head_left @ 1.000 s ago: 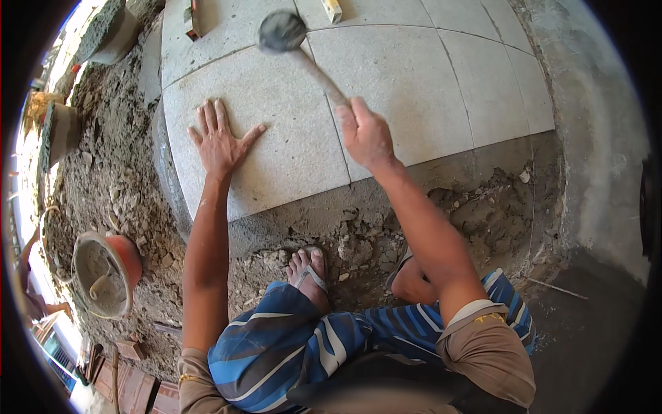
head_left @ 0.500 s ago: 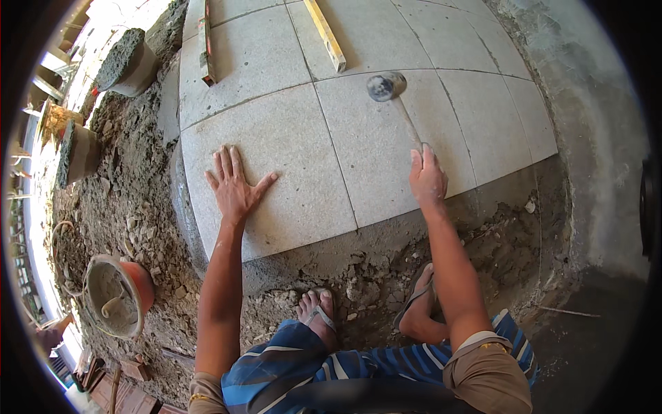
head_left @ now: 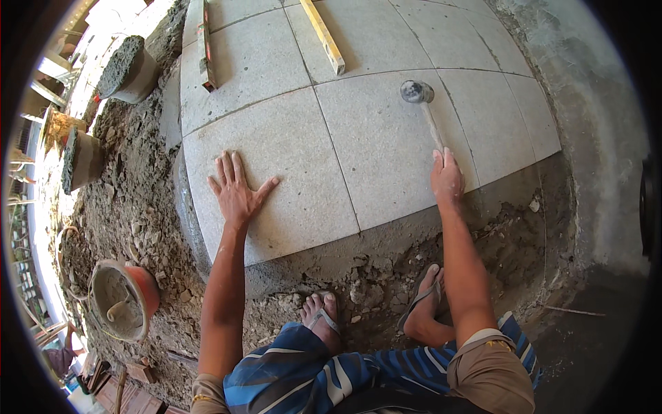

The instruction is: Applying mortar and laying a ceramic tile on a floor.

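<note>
My left hand [head_left: 238, 192] lies flat with its fingers spread on a large pale floor tile [head_left: 293, 148] at the front left of the tiled area. My right hand [head_left: 448, 178] grips the handle of a rubber mallet [head_left: 418, 92]. The mallet's dark, pale-smeared head is over the neighbouring tile [head_left: 376, 148], close to the joint on its right; whether it touches the tile I cannot tell. Grey mortar [head_left: 324, 252] runs along the front edge of the tiles.
A yellow spirit level [head_left: 323, 34] and a red-and-grey level [head_left: 206, 52] lie on the farther tiles. At left, mortar-filled buckets [head_left: 129, 72] and an orange bucket [head_left: 143, 293] stand on rubble. A thin string [head_left: 545, 228] crosses the bed at right. Another person's arm shows at lower left.
My right hand has carried the mallet to the right across the tile, its head now closer to the joint. My left hand stays on the same tile.
</note>
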Demonstrator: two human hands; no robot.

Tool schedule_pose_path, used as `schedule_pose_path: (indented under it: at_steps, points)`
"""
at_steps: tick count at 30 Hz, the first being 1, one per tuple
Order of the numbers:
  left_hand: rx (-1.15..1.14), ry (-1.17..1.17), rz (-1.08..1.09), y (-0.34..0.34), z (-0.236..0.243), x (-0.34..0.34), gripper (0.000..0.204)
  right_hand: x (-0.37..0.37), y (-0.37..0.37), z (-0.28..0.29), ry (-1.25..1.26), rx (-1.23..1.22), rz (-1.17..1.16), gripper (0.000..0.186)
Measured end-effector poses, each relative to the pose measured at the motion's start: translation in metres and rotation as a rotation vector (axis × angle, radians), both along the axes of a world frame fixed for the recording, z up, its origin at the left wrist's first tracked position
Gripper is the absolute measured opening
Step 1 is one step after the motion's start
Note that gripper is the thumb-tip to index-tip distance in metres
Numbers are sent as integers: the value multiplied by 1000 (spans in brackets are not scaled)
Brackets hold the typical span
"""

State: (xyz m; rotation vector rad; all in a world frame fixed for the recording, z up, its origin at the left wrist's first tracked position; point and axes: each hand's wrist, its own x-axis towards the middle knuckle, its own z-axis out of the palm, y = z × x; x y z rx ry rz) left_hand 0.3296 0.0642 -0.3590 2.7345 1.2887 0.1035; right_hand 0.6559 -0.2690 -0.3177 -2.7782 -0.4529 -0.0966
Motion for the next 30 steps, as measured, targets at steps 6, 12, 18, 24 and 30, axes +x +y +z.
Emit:
schedule_pose_path:
  at_steps: [6, 12, 18, 24, 30]
  points:
    - [12, -10, -10, 0, 0, 0, 127, -23, -41, -18, -193, 213, 121, 45]
    - [13, 14, -1, 2, -4, -2, 127, -30, -93, -32, -183, -82, 29, 43]
    - [21, 52, -20, 3, -7, 3, 123, -59, -100, -25, -294, 130, 218, 37]
    - [48, 20, -46, 5, -14, -1, 117, -61, -122, -22, -219, 59, 131, 36]
    - [59, 0, -56, 7, -21, -4, 116, -75, -115, -20, -198, 167, 64, 37]
